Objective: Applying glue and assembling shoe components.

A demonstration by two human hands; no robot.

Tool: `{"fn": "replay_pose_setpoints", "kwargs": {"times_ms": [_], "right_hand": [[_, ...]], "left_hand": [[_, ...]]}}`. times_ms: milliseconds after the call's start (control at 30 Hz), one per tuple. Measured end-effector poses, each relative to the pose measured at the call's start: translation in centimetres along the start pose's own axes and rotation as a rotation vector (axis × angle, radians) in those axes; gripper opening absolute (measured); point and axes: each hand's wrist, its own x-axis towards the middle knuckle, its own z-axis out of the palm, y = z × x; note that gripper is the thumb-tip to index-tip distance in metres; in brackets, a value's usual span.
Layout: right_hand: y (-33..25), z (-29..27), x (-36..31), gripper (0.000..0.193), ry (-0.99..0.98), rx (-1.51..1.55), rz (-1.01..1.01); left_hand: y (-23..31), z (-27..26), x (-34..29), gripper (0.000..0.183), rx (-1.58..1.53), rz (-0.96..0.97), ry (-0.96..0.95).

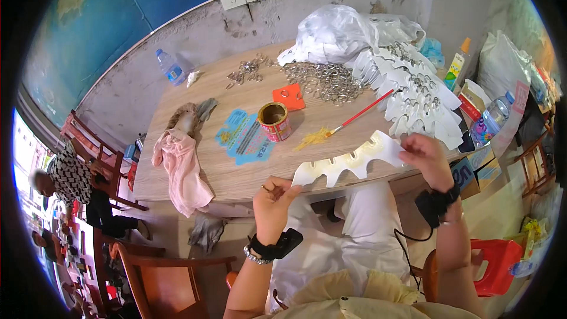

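A white, curved strip with notched and scalloped edges [384, 149] stretches between my hands over the table's front edge, yellowish smears on its surface. My left hand [271, 205] pinches the strip's left end. At the other end, the fingers of my right hand [426, 160] are closed on it. Beyond the strip stands an open tin [276, 123] with brownish-yellow residue inside. A brush with a red handle [366, 109] lies to its right, bristles in a yellow smear [313, 137] on the tabletop. Behind the tin is an orange-red card [288, 97] with metal rings on it.
Metal rings [333, 85] lie heaped at the back, beside stacked white pieces [407, 97] and a white plastic bag [333, 32]. Blue printed paper [254, 145] and pink cloth [180, 162] occupy the left. Bottles [171, 70] stand at both sides. A wooden chair [162, 283] is lower left.
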Motion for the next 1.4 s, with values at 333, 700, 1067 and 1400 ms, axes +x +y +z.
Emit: {"fn": "replay_pose_setpoints", "kwargs": {"times_ms": [333, 700, 1067, 1400], "right_hand": [[-3.0, 2.2, -4.8, 0.011, 0.14, 0.087, -0.016], [-2.2, 5.1, -5.4, 0.01, 0.144, -0.224, -0.05], [-4.0, 3.0, -10.2, 0.013, 0.385, 0.22, -0.115], [-5.4, 6.0, -7.8, 0.009, 0.275, 0.228, -0.402]], "left_hand": [[2.1, 0.2, -3.2, 0.009, -0.147, -0.027, 0.006], [1.2, 1.0, -4.9, 0.011, -0.114, 0.001, 0.035], [5.8, 0.4, -5.6, 0.012, -0.157, 0.121, 0.126], [8.0, -3.1, -6.9, 0.018, -0.21, 0.4, 0.302]]}}
